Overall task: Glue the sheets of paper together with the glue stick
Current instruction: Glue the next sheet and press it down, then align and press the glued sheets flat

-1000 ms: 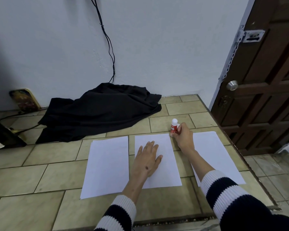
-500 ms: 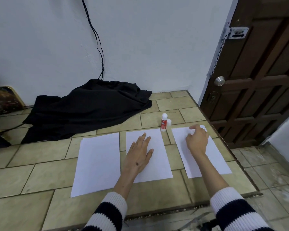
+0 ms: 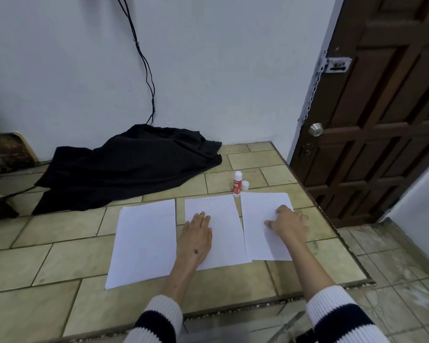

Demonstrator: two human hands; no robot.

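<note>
Right hand (image 3: 289, 225), open grip pressing the right sheet (image 3: 263, 219), overlaps the middle sheet (image 3: 221, 233) at nine o'clock; left hand (image 3: 196, 240) lies flat there, holding nothing.

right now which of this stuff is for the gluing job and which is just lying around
For the job:
glue stick, standing upright
its cap beside it
left sheet
middle sheet, under the left hand
right sheet, under the right hand

Lying about:
black cloth
cable on the wall
framed picture leaning on the wall
</note>
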